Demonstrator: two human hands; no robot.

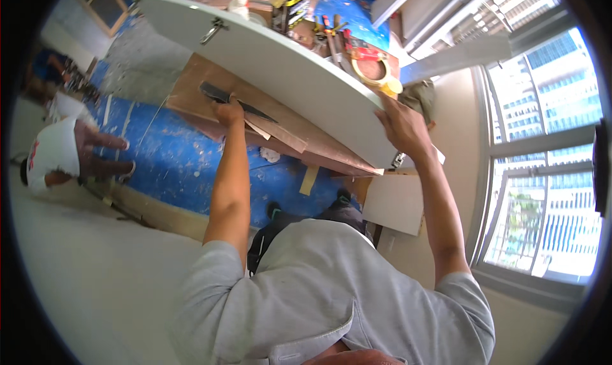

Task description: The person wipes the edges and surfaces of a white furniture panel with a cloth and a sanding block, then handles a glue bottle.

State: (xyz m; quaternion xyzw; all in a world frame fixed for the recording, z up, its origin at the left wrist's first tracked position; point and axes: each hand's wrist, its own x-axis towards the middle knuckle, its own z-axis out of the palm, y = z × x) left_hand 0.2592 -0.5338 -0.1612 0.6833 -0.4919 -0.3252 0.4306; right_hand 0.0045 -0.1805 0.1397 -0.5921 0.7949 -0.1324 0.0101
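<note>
A long white cabinet door stands on its edge on a brown board-topped bench, with metal hinges fixed near its ends. My right hand is closed over the door's upper edge near its right end. On the near side of the door, my left hand is closed around a long dark tool that tapers to a point; its exact kind is unclear. A thin pale strip lies under the tool beside my left hand.
Behind the door are a yellow tape roll, pliers and other hand tools, and a white bottle. Blue sheeting covers the floor. Another person is at the left; windows line the right. A white panel stands near my legs.
</note>
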